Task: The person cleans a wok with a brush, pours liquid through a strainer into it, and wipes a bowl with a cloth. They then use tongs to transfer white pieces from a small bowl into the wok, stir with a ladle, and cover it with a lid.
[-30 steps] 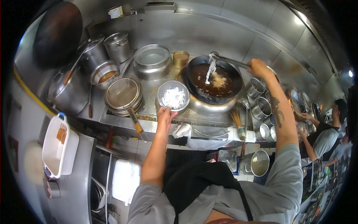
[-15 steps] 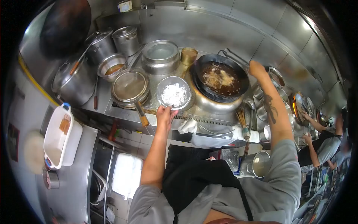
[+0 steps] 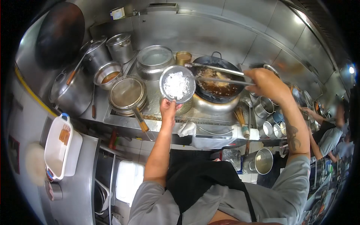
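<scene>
My left hand (image 3: 169,111) pinches the near rim of a round metal bowl (image 3: 177,84) holding white, powder-coated pieces. The bowl is raised and tilted, left of a black wok (image 3: 240,90) of dark oil, where pale food is frying in bubbles. My right hand (image 3: 265,83) is closed round the handle end of long metal tongs (image 3: 221,69). The tongs' arms are spread and reach left over the wok, their tips near the bowl's right side.
Left of the bowl are a strainer on a pot (image 3: 128,92), a lidded pot (image 3: 155,60) and a sauce bowl (image 3: 108,74). A bamboo brush (image 3: 243,123) lies at the stove's front edge. A co-worker (image 3: 326,131) stands at far right.
The tongs have swung left from the wok's far right edge towards the bowl, with my right hand lower. My left hand has lifted and tilted the bowl. The view has shifted slightly.
</scene>
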Available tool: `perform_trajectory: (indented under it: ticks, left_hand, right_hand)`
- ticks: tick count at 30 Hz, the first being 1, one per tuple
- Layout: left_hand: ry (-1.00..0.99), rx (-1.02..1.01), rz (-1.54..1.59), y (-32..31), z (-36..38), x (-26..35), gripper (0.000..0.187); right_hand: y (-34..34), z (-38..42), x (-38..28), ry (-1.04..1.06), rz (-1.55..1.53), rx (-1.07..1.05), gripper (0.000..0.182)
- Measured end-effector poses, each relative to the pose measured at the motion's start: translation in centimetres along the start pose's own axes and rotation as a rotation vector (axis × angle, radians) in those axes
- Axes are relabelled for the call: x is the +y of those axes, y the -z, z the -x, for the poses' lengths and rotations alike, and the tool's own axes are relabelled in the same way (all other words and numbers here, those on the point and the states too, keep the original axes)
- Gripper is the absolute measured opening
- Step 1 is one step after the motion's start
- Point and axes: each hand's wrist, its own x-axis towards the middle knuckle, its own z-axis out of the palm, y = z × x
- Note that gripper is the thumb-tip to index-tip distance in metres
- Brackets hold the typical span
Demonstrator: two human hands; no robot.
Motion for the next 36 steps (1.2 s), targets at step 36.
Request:
perform_trajectory:
  ticks: [36]
  left_hand:
    - [0.05, -0.063, -0.074, -2.5, -0.4, -2.8, 0.005]
  right_hand:
    - [-3.7, 1.8, 3.6, -0.044, 0.026, -0.005, 0.035]
